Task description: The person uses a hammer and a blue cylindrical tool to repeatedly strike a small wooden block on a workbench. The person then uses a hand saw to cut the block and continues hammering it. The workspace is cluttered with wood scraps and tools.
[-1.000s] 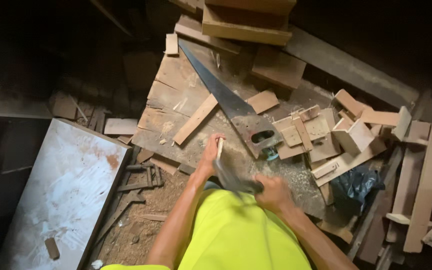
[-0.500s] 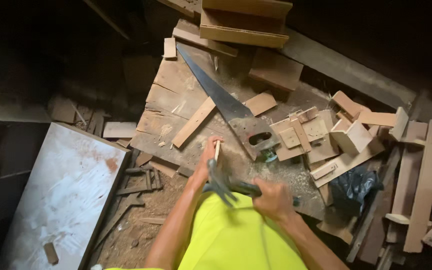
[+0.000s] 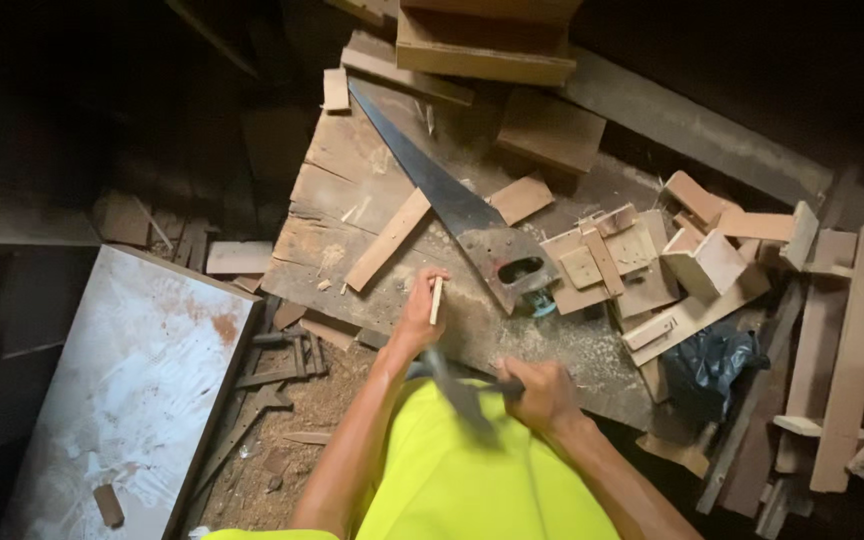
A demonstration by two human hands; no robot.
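The wooden work board (image 3: 372, 200) lay crowded by offcuts on its right and far edges, with a pale sheet (image 3: 122, 400) lower left and open board around the handsaw (image 3: 452, 205). The left hand (image 3: 418, 318) pinched a thin wooden strip (image 3: 437, 299) upright on the board. The right hand (image 3: 544, 393) was closed around a blurred hammer (image 3: 457, 385), low near the board's near edge.

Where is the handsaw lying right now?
The handsaw lies diagonally on the wooden board in the middle of the head view, its handle just beyond the left hand, which holds a small stick, and beside the pile of offcuts.
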